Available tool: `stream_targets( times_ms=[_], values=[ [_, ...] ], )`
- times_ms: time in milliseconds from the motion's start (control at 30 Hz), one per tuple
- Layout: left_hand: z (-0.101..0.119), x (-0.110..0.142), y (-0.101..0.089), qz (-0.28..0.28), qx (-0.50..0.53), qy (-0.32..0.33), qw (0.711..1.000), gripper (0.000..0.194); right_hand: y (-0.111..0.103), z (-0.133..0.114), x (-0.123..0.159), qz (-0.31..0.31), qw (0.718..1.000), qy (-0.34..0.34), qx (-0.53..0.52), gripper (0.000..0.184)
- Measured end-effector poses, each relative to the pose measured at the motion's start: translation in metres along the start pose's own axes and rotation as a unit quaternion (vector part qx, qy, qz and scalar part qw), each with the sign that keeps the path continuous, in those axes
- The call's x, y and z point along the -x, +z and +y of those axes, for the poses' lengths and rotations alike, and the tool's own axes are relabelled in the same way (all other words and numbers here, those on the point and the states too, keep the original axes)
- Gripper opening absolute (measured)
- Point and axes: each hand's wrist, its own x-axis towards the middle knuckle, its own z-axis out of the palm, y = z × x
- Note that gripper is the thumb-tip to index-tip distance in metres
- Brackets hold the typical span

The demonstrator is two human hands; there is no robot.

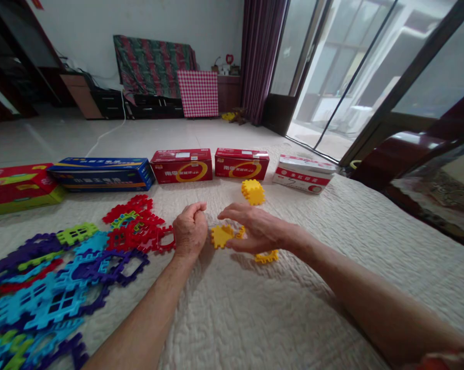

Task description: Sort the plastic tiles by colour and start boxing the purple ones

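My left hand (191, 229) rests on the quilted cover as a closed fist, just right of a red interlocking plastic tile (166, 240). Whatever may be inside its curled fingers is hidden. Over the yellow pieces, my right hand (253, 226) is stretched out with thumb and fingers apart. Between the two hands lies a yellow toothed tile (221, 236). Part of another yellow piece (240, 232) shows beneath my right palm, and a yellow frame tile (267, 256) lies below the wrist. Beyond the fingers stands a stack of yellow tiles (253, 192).
Red tiles (134, 226), light-blue tiles (62, 300) and purple tiles (27, 252) lie heaped at left. Along the far edge stand a blue box (103, 174), two red boxes (182, 166), a white-and-red box (304, 173) and a red-and-yellow box (19, 187).
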Motion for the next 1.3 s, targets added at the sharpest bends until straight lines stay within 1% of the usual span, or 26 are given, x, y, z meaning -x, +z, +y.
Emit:
stream_targets(
  times_ms=[33,100,167,233,267,333,433,500,600,800,900,967,1000,1067,1100,1133,1167,1200,1233,1267,1300],
  values=[
    [0.000,0.000,0.000,0.000,-0.002,0.001,1.000,0.033,0.004,-0.006,-0.002,-0.024,1.000,-0.001,0.004,0.045],
    [0.001,0.000,-0.001,-0.004,-0.007,0.002,1.000,0.033,0.010,-0.012,-0.005,-0.044,0.999,0.000,0.016,0.035],
    [0.002,0.001,-0.001,-0.006,-0.011,0.003,1.000,0.032,0.013,-0.012,-0.006,-0.043,0.999,0.003,0.014,0.028],
    [0.002,0.001,-0.001,-0.008,-0.013,0.004,1.000,0.031,0.012,-0.005,-0.006,-0.021,1.000,0.002,-0.004,0.036],
    [0.002,0.001,-0.001,-0.009,-0.012,0.004,1.000,0.031,0.010,0.000,-0.005,0.003,1.000,0.002,-0.009,0.042],
    [0.002,0.001,-0.001,-0.011,-0.008,0.002,1.000,0.031,0.004,0.016,-0.002,0.079,0.997,0.006,0.007,0.050],
    [0.001,0.000,0.000,-0.013,-0.003,-0.002,1.000,0.031,-0.003,0.046,0.009,0.208,0.974,0.030,0.087,0.052],
    [0.001,0.000,0.000,-0.013,-0.005,-0.001,1.000,0.031,-0.005,0.065,0.018,0.243,0.960,0.039,0.131,0.053],
    [0.001,0.000,0.000,-0.010,-0.010,0.003,1.000,0.031,-0.002,0.081,0.030,0.249,0.953,0.049,0.165,0.058],
    [0.000,0.000,0.001,-0.008,-0.016,0.007,1.000,0.030,0.006,0.086,0.036,0.225,0.956,0.064,0.174,0.060],
    [0.000,0.000,0.001,-0.009,-0.018,0.007,1.000,0.031,0.006,0.084,0.034,0.219,0.959,0.066,0.168,0.062],
    [0.001,0.000,0.001,-0.011,-0.020,0.005,1.000,0.031,0.003,0.076,0.032,0.228,0.960,0.059,0.153,0.061],
    [0.002,0.000,0.001,-0.012,-0.021,0.004,1.000,0.032,0.000,0.069,0.031,0.234,0.961,0.057,0.139,0.057],
    [0.003,0.001,0.000,-0.013,-0.021,0.004,1.000,0.032,-0.006,0.048,0.029,0.219,0.968,0.068,0.103,0.045],
    [0.004,0.001,0.000,-0.014,-0.022,0.004,1.000,0.032,-0.010,0.036,0.028,0.189,0.975,0.083,0.085,0.039],
    [0.004,0.001,0.000,-0.014,-0.022,0.005,1.000,0.032,-0.013,0.022,0.028,0.139,0.982,0.107,0.069,0.034],
    [0.005,0.001,0.000,-0.014,-0.022,0.005,1.000,0.032,-0.015,0.009,0.028,0.081,0.986,0.132,0.062,0.034],
    [0.005,0.001,0.000,-0.014,-0.021,0.005,1.000,0.032,-0.016,-0.002,0.028,0.025,0.986,0.150,0.061,0.039],
    [0.005,0.001,0.000,-0.015,-0.020,0.005,1.000,0.032,-0.016,-0.012,0.029,-0.017,0.983,0.168,0.066,0.043],
    [0.005,0.001,-0.001,-0.017,-0.017,0.005,1.000,0.031,-0.015,-0.020,0.029,-0.045,0.979,0.183,0.078,0.042],
    [0.005,0.001,-0.001,-0.019,-0.015,0.005,1.000,0.031,-0.013,-0.025,0.029,-0.058,0.974,0.197,0.091,0.037]
  ],
)
